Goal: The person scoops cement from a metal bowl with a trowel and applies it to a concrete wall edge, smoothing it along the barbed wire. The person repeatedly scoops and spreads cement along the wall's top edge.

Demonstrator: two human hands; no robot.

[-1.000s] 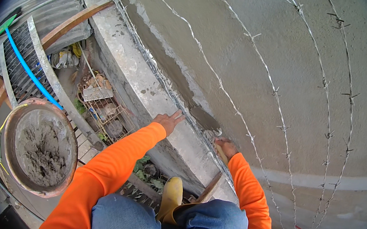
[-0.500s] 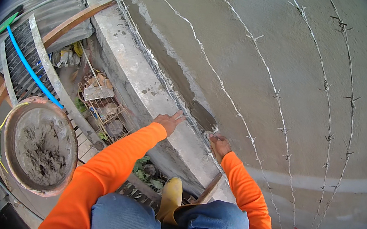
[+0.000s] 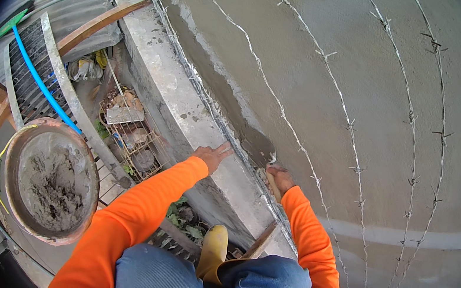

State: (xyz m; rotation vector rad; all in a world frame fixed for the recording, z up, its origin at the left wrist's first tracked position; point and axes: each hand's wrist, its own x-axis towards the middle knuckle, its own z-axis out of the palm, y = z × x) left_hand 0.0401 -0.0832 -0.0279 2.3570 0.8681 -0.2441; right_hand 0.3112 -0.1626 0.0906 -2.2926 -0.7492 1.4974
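Right hand [image 3: 280, 179] grips the trowel [image 3: 273, 188], apparently smoothing the wall [image 3: 378, 94]; left hand [image 3: 213, 158] rests spread on the ledge [image 3: 188, 105]; steady pressure seems needed next.

So the basin [image 3: 9, 170] sat far left with mortar [image 3: 55, 177] in it. Concrete ledge [image 3: 173, 88] ran diagonally between that and the wall [image 3: 377, 118]. Left hand [image 3: 212, 157] was on the ledge, right hand [image 3: 280, 180] near the wall, barbed wire [image 3: 324, 54] in front of it.
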